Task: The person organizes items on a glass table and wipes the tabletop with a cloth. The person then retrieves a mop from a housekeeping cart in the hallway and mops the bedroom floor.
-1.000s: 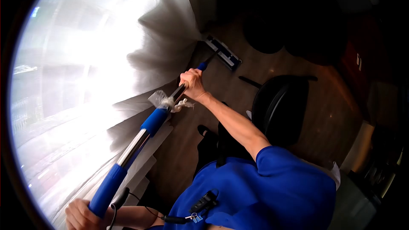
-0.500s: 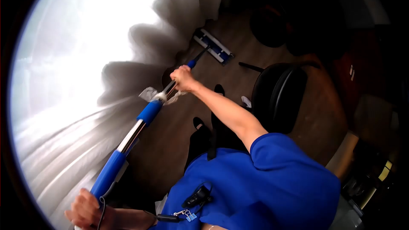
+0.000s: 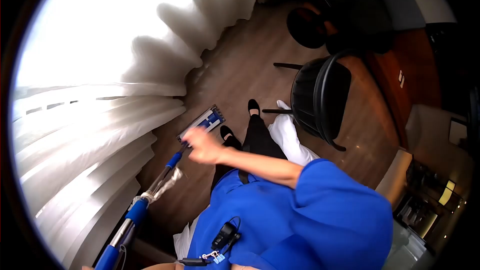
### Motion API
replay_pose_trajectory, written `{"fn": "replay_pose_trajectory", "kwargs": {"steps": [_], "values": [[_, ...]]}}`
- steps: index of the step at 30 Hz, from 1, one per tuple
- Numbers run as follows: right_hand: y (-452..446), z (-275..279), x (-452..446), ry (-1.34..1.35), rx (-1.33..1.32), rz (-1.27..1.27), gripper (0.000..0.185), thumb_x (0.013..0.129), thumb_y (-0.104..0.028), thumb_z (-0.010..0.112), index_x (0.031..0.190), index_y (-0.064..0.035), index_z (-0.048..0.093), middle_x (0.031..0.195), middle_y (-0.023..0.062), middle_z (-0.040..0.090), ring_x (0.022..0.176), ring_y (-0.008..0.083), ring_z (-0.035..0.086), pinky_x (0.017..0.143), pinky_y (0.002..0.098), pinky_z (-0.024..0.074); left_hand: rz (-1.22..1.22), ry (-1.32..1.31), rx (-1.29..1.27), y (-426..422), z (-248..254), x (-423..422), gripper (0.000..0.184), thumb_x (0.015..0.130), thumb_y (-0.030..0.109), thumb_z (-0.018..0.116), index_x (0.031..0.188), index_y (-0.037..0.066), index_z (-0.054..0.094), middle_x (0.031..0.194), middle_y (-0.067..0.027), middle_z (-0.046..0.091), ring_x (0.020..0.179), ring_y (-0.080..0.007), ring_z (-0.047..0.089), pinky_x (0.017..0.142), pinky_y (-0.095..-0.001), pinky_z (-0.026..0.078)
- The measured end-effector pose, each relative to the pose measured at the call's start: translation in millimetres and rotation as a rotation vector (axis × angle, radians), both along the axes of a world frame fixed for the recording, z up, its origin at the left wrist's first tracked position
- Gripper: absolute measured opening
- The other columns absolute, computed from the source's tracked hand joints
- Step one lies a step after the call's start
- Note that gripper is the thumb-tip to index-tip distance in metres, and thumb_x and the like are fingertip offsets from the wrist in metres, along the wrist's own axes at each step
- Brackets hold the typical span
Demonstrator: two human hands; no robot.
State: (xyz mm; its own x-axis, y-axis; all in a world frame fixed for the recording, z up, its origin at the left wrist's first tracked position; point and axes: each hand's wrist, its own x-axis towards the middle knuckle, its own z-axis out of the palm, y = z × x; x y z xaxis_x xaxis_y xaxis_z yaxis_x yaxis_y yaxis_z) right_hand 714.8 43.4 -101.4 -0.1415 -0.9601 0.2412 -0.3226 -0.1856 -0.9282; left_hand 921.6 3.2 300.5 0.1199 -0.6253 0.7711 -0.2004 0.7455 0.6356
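Note:
A flat mop with a blue-and-silver pole [image 3: 120,232] runs from the lower left corner up to its blue-and-white mop head [image 3: 205,122], which lies on the floor beside the curtain hem. My right hand [image 3: 204,146], blurred by motion, is closed around the thin lower pole, just above the head. Only a sliver of my left hand [image 3: 87,268] shows at the bottom edge, beside the upper blue grip; its fingers are cut off. A whitish cord or strip [image 3: 167,184] hangs tied around the middle of the pole.
White curtains [image 3: 160,55] reach the floor along the left. A black chair [image 3: 320,97] stands to the right, with a white cloth-like thing [image 3: 290,137] beside its leg. My dark shoes [image 3: 254,106] are near the mop head. Wooden furniture [image 3: 412,75] lines the far right.
The mop head has come back from farther out, toward my feet and to the left. My right hand has drawn nearer and lower with the pole; my left hand has dropped almost out of view.

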Motion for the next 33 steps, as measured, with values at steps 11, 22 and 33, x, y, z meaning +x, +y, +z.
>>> {"fn": "replay_pose_trajectory", "kwargs": {"steps": [11, 22, 33], "values": [[166.4, -20.0, -267.3, 0.271, 0.763, -0.868, 0.040, 0.056, 0.000, 0.049, 0.096, 0.0039, 0.053, 0.079, 0.0268, 0.059, 0.084, 0.0430, 0.059, 0.076, 0.0411, 0.0472, -0.102, -0.029, 0.212, -30.7, -9.7, 4.1, 0.034, 0.091, 0.034, 0.051, 0.066, 0.013, 0.044, 0.050, 0.0013, 0.036, 0.038, -0.0105, 0.033, 0.034, -0.0228, 0.025], [298.8, 47.0, -291.6, 0.176, 0.815, -0.772, 0.056, 0.059, 0.008, 0.045, 0.114, 0.0030, 0.049, 0.092, 0.0261, 0.060, 0.095, 0.0386, 0.059, 0.080, 0.0355, 0.0461, -0.284, -0.032, 0.151, 1.0, 31.8, -4.3, 0.039, 0.093, 0.042, 0.043, 0.071, 0.010, 0.043, 0.054, -0.0004, 0.039, 0.037, -0.0107, 0.032, 0.033, -0.0235, 0.026], [341.2, 52.6, -227.0, 0.280, 0.955, -0.880, 0.062, 0.061, 0.009, 0.047, 0.122, -0.0012, 0.044, 0.105, 0.0259, 0.056, 0.103, 0.0419, 0.052, 0.087, 0.0411, 0.0437, -0.922, 0.006, 0.174, 26.1, 95.0, -1.4, 0.056, 0.087, 0.060, 0.041, 0.091, 0.006, 0.056, 0.061, -0.0010, 0.044, 0.050, -0.0126, 0.038, 0.044, -0.0275, 0.030]]}}
